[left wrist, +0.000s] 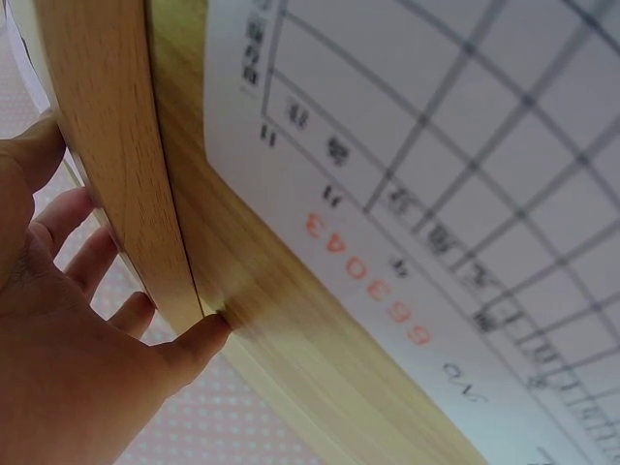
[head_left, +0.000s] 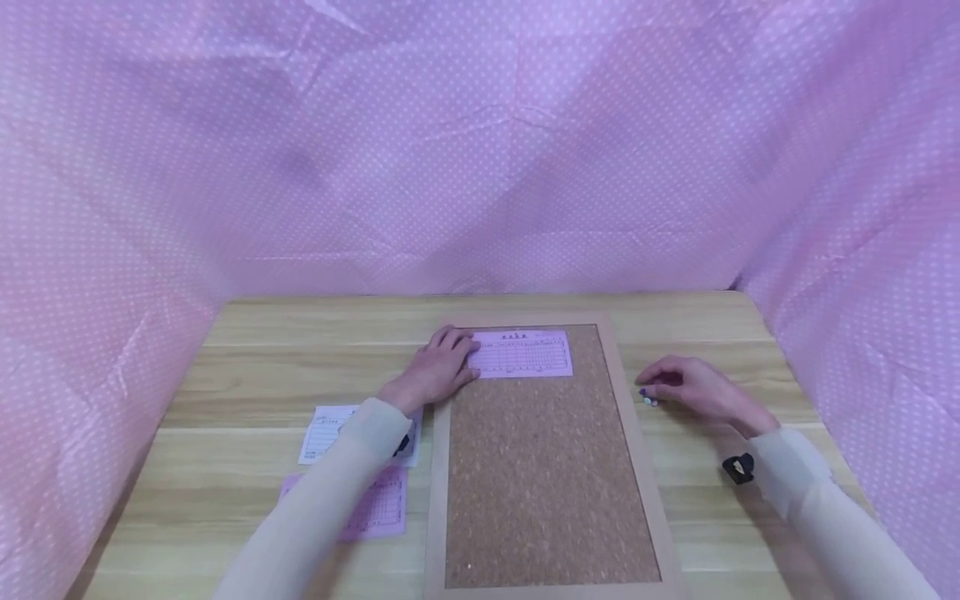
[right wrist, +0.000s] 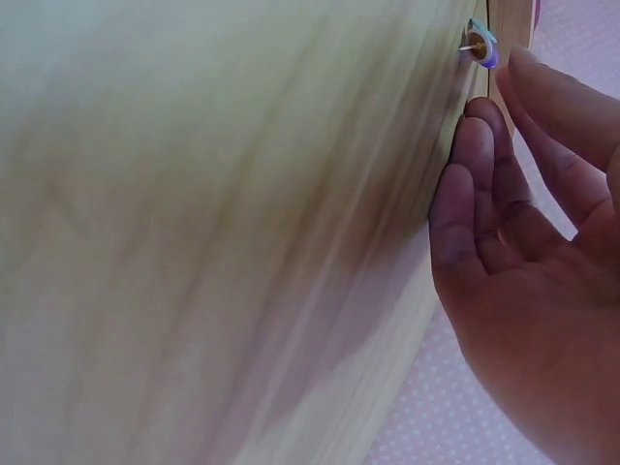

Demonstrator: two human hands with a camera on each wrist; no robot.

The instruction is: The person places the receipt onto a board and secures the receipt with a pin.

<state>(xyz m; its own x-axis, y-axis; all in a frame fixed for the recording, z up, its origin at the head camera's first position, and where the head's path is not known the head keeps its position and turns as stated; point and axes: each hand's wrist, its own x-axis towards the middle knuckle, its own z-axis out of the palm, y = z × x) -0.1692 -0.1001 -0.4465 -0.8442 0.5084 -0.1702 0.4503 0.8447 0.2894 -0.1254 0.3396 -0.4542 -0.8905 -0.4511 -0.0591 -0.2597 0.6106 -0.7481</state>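
Note:
A cork board (head_left: 551, 475) with a light wooden frame lies on the table. Across its upper part lies a pink printed slip (head_left: 521, 354). My left hand (head_left: 438, 367) rests at the board's upper left, its fingertips over the slip's left end. The left wrist view shows that hand (left wrist: 87, 320) with fingers spread along the wooden frame (left wrist: 116, 126). Right of the board, my right hand (head_left: 701, 387) is lowered to a few small push pins (head_left: 648, 401). In the right wrist view, a pin (right wrist: 479, 46) with its metal point showing lies just beyond the thumb tip of this hand (right wrist: 542, 262).
Left of the board lie a white printed slip (head_left: 318, 433) and a second pink slip (head_left: 386, 508), both partly under my left forearm. Pink dotted cloth (head_left: 480, 167) encloses the back and sides of the wooden table (head_left: 225, 483). Each wrist carries a black device (head_left: 738, 468).

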